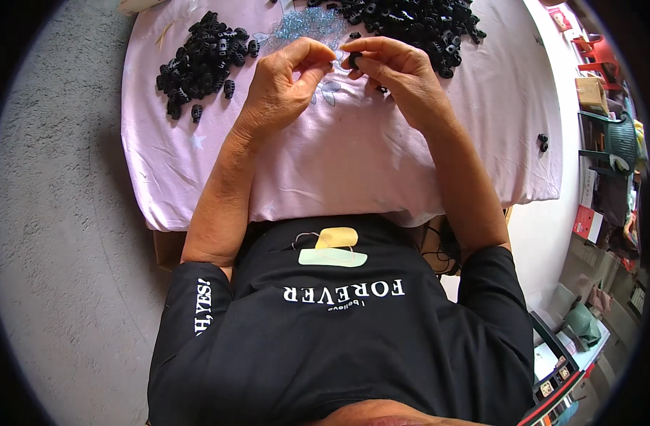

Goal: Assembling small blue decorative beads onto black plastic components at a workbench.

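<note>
Both hands are raised over the pink cloth (339, 163), forearms coming up from the lower edge and converging so the fingertips nearly meet. Right hand (396, 71) is curled, thumb and forefinger pinched on a small black plastic piece (354, 59); left hand (286, 82) is loosely fisted, thumb pressed to forefinger just beside that piece, though whether it grips anything cannot be told. Piles of black pieces lie at upper left (201, 60) and upper right (417, 25).

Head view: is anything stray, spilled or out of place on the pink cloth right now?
Two small black pieces lie alone near the right edge of the pink cloth, far from both piles. One loose piece also sits just below the left pile. Nothing looks damaged.
</note>
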Tool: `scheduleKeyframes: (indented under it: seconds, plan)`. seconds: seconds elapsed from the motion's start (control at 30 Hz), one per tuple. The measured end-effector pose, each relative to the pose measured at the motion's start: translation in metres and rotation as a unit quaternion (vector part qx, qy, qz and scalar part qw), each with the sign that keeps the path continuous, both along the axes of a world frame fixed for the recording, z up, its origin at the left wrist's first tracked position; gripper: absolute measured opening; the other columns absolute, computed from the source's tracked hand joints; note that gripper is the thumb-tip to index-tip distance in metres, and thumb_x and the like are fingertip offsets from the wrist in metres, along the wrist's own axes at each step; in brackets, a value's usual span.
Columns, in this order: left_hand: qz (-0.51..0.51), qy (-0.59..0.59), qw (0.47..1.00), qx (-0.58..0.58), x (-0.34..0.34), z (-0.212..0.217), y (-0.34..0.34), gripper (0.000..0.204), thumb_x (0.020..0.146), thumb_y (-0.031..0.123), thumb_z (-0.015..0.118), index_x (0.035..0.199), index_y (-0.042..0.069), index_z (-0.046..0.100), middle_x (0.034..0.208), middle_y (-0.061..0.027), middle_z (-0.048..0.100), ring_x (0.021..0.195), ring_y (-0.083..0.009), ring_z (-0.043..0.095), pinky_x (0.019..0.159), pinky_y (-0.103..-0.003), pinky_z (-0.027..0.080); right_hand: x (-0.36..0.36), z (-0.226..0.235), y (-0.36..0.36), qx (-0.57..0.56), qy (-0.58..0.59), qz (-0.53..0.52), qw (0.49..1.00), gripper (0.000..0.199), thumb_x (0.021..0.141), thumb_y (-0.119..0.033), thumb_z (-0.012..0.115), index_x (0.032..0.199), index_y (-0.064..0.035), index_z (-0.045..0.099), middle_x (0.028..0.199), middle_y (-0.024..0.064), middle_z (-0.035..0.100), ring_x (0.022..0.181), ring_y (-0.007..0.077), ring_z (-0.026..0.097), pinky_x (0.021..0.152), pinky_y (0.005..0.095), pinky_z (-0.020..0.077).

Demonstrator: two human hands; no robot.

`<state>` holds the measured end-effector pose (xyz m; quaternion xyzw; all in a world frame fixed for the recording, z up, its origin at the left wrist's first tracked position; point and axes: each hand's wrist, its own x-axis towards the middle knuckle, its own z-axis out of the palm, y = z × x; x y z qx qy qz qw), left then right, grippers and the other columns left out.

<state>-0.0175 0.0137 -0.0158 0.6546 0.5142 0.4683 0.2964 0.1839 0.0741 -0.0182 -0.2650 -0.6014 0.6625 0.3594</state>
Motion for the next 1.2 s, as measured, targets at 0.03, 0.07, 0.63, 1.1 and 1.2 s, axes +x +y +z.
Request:
scheduleKeyframes:
  seconds: [0.03, 0.07, 0.63, 1.1, 1.2]
  plan:
    - [-0.014, -0.015, 1.0, -0.006, -0.0004, 0.0009, -0.0004, 0.011, 0.089, 0.003, 0.066, 0.1, 0.002, 0.066, 0.089, -0.0073, 0.07, 0.084, -0.0133, 0.067, 0.078, -0.026, 0.053, 0.0001, 0.0002, 0.0003, 0.0, 0.0, 0.0, 1.0, 0.022, 0.093, -0.004, 0.062, 0.115, -0.0024, 0.065, 0.094, 0.0059, 0.07, 0.085, 0.0123, 0.07, 0.065, 0.0201, 0.0529]
    - [-0.014, -0.015, 1.0, -0.006, -0.0006, 0.001, -0.0006, 0.011, 0.089, 0.003, 0.066, 0.1, 0.002, 0.066, 0.089, -0.0073, 0.07, 0.084, -0.0133, 0.067, 0.078, -0.026, 0.053, 0.0001, 0.0006, 0.0006, 0.001, -0.001, -0.008, 1.0, 0.021, 0.092, -0.006, 0.063, 0.113, -0.0029, 0.066, 0.094, 0.0053, 0.07, 0.084, 0.0117, 0.07, 0.063, 0.0193, 0.0506]
    - [0.024, 0.002, 0.998, -0.053, -0.0033, 0.0034, -0.0013, 0.008, 0.088, 0.005, 0.067, 0.095, 0.001, 0.068, 0.088, -0.0067, 0.07, 0.085, -0.0112, 0.067, 0.078, -0.025, 0.054, -0.0032, -0.0027, 0.0001, -0.011, -0.004, -0.049, 0.999, 0.014, 0.092, -0.009, 0.065, 0.105, -0.0026, 0.064, 0.09, 0.0055, 0.07, 0.079, 0.0103, 0.069, 0.06, 0.0179, 0.0487]
    - [0.042, 0.131, 0.99, 0.0, -0.0018, 0.0014, -0.0021, 0.01, 0.085, 0.001, 0.066, 0.095, 0.0, 0.067, 0.088, -0.0061, 0.068, 0.08, -0.0123, 0.067, 0.075, -0.025, 0.054, -0.0014, -0.0002, 0.003, 0.065, -0.061, -0.155, 0.984, 0.015, 0.09, -0.007, 0.067, 0.104, -0.0046, 0.069, 0.082, 0.0008, 0.068, 0.073, 0.0045, 0.062, 0.063, 0.0191, 0.0507]
    - [0.012, 0.057, 0.998, -0.006, 0.0019, 0.0, -0.0007, 0.01, 0.087, 0.001, 0.067, 0.097, 0.0, 0.067, 0.09, -0.0037, 0.068, 0.085, -0.0099, 0.065, 0.08, -0.024, 0.053, -0.0002, -0.0027, 0.003, 0.055, -0.06, -0.125, 0.989, 0.016, 0.09, -0.007, 0.066, 0.106, -0.0051, 0.071, 0.082, 0.0006, 0.068, 0.073, 0.0045, 0.061, 0.064, 0.0192, 0.0507]
